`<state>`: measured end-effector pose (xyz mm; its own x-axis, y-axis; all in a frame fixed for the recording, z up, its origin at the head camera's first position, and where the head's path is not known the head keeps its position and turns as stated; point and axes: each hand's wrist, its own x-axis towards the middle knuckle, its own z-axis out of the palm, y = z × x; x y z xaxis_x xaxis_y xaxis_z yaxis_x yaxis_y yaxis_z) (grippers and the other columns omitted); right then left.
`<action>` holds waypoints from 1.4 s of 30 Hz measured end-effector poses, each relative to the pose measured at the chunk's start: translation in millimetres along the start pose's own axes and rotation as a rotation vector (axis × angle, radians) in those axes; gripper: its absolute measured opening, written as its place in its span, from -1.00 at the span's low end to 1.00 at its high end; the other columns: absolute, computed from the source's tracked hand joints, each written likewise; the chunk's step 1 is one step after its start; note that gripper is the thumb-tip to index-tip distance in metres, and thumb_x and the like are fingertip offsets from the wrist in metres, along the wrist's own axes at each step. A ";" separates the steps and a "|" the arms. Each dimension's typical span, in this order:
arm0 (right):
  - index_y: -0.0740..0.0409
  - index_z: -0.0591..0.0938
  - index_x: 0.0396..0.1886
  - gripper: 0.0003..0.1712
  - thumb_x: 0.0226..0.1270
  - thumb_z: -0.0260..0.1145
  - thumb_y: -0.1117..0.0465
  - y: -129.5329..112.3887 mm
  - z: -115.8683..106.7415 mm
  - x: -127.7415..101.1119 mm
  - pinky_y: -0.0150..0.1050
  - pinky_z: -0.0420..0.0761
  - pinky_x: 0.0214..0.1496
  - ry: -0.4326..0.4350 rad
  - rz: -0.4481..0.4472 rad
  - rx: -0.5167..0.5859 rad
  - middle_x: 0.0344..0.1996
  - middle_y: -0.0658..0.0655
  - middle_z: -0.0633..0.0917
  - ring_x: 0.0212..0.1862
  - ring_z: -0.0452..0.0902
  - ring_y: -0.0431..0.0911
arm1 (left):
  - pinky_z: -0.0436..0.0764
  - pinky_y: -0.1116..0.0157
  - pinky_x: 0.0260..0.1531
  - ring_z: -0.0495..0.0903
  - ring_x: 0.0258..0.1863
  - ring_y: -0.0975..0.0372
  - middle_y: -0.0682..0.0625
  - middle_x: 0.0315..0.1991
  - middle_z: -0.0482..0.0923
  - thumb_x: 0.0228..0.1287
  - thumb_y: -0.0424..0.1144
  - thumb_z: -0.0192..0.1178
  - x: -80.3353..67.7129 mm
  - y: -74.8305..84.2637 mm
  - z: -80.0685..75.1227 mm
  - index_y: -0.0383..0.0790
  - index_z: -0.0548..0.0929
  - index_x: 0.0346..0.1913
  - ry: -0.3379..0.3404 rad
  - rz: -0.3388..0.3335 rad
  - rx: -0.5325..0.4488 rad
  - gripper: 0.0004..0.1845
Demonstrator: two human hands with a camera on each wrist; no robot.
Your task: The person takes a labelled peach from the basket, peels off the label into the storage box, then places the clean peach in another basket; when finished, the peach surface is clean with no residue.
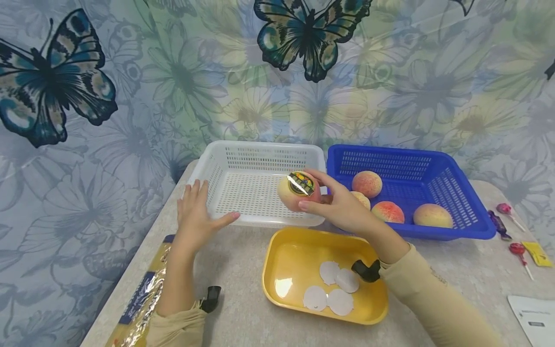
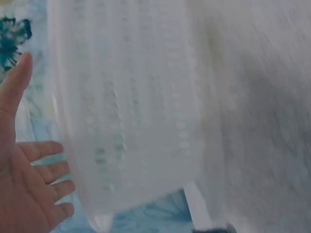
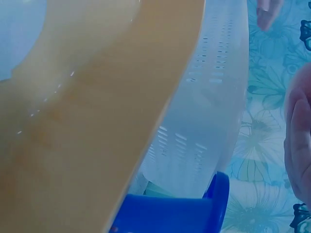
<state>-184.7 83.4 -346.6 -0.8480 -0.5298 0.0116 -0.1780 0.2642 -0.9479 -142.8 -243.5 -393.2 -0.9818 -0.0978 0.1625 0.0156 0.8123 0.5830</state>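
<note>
right hand (image 1: 347,209): holds stickered peach (image 1: 298,191) | over white basket (image 1: 225,164) | left hand (image 1: 197,212): flat

head: high, looking down | wrists: close, blurred | shared: white basket (image 1: 260,185)

Before you on the table (image 1: 243,299) sits the tray (image 1: 277,270) with four paper discs (image 1: 331,286) in it. Behind it stand two baskets side by side, touching: the left basket (image 1: 225,166) and the right basket (image 1: 459,193), which holds four peaches (image 1: 366,183). Your right hand (image 1: 342,207) holds another peach (image 1: 297,190) over the left basket's near right corner; your left hand (image 1: 195,212) rests at its near left rim. Lollipops (image 1: 505,209) lie right of the baskets.
</note>
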 end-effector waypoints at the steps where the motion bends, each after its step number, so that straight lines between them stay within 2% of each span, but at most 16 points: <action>1: -0.29 0.19 0.53 -0.13 0.31 0.41 0.00 -0.1 -1.0 -1.6 -0.27 0.68 0.08 -0.009 0.007 0.009 0.33 0.02 0.46 0.07 0.66 -0.02 | -0.31 -0.31 0.47 -0.33 0.58 -0.21 -0.32 0.60 -0.22 0.03 0.22 0.45 -0.7 5.2 1.8 -0.29 -0.06 0.58 -0.007 0.021 -0.024 0.25; 6: -0.31 0.16 0.54 -0.12 0.32 0.39 -0.04 -0.6 -4.0 -8.6 -0.21 0.65 0.16 -0.038 0.051 0.037 0.30 0.01 0.49 0.10 0.67 -0.04 | -0.12 -0.24 0.50 -0.15 0.60 -0.08 -0.13 0.61 -0.06 0.03 0.13 0.49 -7.6 39.4 16.7 -0.04 0.01 0.59 -0.039 0.168 -0.164 0.16; 9: -0.24 0.15 0.55 -0.11 0.33 0.38 -0.02 -0.3 -4.0 -11.0 -0.19 0.67 0.13 -0.044 0.040 0.040 0.31 0.05 0.48 0.07 0.69 -0.02 | 0.02 -0.18 0.50 0.00 0.57 0.00 -0.02 0.58 0.06 0.02 0.10 0.50 -12.0 62.1 28.0 0.10 0.07 0.57 -0.055 0.239 -0.244 0.10; 12: -0.17 0.16 0.55 -0.11 0.33 0.39 0.02 -0.1 -2.0 -12.7 -0.24 0.71 0.03 -0.040 0.018 0.040 0.33 0.07 0.44 0.00 0.71 -0.01 | 0.16 -0.15 0.47 0.12 0.54 0.08 0.09 0.55 0.14 0.02 0.13 0.49 -15.3 81.7 39.3 0.22 0.10 0.55 -0.072 0.278 -0.312 0.06; 14: -0.16 0.17 0.54 -0.12 0.33 0.39 0.04 0.3 -0.2 -13.8 -0.32 0.71 -0.17 -0.041 0.009 0.047 0.33 0.07 0.41 -0.07 0.72 0.00 | 0.23 -0.12 0.45 0.20 0.51 0.13 0.14 0.51 0.20 0.01 0.13 0.50 -16.5 91.6 47.0 0.23 0.13 0.54 -0.076 0.300 -0.358 0.04; 17: -0.20 0.19 0.53 -0.15 0.33 0.39 0.03 -0.1 3.1 -16.4 -0.33 0.71 -0.21 -0.049 0.006 0.062 0.31 0.06 0.39 -0.13 0.72 0.01 | 0.31 -0.05 0.42 0.31 0.43 0.22 0.18 0.43 0.32 -0.02 0.13 0.52 -18.4 100.8 57.2 0.21 0.20 0.50 -0.060 0.310 -0.427 0.01; 19: -0.23 0.19 0.52 -0.16 0.33 0.39 0.03 -0.4 4.0 -18.6 -0.31 0.72 -0.17 -0.056 -0.007 0.047 0.30 0.05 0.38 -0.13 0.71 0.02 | 0.39 -0.02 0.36 0.41 0.34 0.26 0.18 0.35 0.41 -0.05 0.10 0.55 -19.5 103.7 61.4 0.17 0.27 0.46 -0.032 0.320 -0.468 -0.01; 21: -0.22 0.20 0.52 -0.17 0.34 0.38 0.02 -0.7 3.2 -21.2 -0.24 0.72 -0.02 -0.058 -0.047 -0.010 0.31 0.05 0.39 -0.07 0.67 0.01 | 0.47 0.01 0.26 0.48 0.23 0.28 0.21 0.28 0.48 -0.08 0.06 0.58 -20.2 104.8 62.8 0.17 0.32 0.42 -0.006 0.329 -0.504 -0.05; 23: -0.20 0.21 0.52 -0.21 0.38 0.33 0.01 -0.9 0.8 -23.7 -0.21 0.71 0.00 -0.049 -0.096 -0.090 0.33 0.03 0.39 0.01 0.62 0.01 | 0.52 0.06 0.13 0.52 0.11 0.28 0.23 0.23 0.52 -0.11 0.01 0.60 -20.3 104.4 62.0 0.19 0.36 0.39 0.011 0.349 -0.522 -0.07; 26: -0.12 0.28 0.50 -0.34 0.47 0.24 0.04 -2.5 -3.4 -26.7 -0.16 0.68 0.03 -0.028 -0.181 -0.174 0.31 0.06 0.42 0.09 0.52 0.04 | 0.50 0.16 -0.01 0.52 0.00 0.30 0.26 0.17 0.56 -0.13 -0.02 0.62 -19.6 102.4 58.3 0.22 0.39 0.37 -0.007 0.373 -0.537 -0.08; 30: -0.13 0.46 0.38 -0.49 0.47 0.24 0.11 -6.2 -6.2 -29.3 -0.22 0.65 -0.01 0.021 -0.244 -0.210 0.17 0.01 0.48 0.06 0.53 -0.01 | 0.51 0.16 -0.01 0.54 -0.03 0.28 0.25 0.15 0.58 -0.13 -0.03 0.62 -18.5 99.5 53.5 0.20 0.42 0.36 -0.041 0.392 -0.520 -0.10; 33: -0.17 0.54 0.28 -0.54 0.41 0.31 0.13 -8.1 -6.6 -30.4 -0.28 0.65 -0.11 0.049 -0.244 -0.232 0.08 -0.04 0.53 -0.03 0.57 -0.07 | 0.53 0.12 0.01 0.55 -0.01 0.28 0.24 0.15 0.58 -0.15 -0.03 0.63 -17.9 98.0 51.9 0.19 0.44 0.34 -0.054 0.400 -0.502 -0.10; 42: -0.13 0.56 0.18 -0.56 0.32 0.40 0.14 -6.4 -8.1 -30.5 -0.34 0.61 -0.25 0.035 -0.165 -0.152 0.05 -0.01 0.56 -0.11 0.56 -0.02 | 0.54 0.16 0.02 0.56 0.00 0.33 0.28 0.11 0.60 -0.16 -0.03 0.63 -17.4 96.5 51.7 0.20 0.46 0.31 -0.088 0.427 -0.443 -0.13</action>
<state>-161.7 104.4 -338.4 -0.8175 -0.5484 0.1761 -0.3868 0.2962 -0.8733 -134.0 -133.7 -381.0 -0.8833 0.2461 0.3990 0.4688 0.4516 0.7592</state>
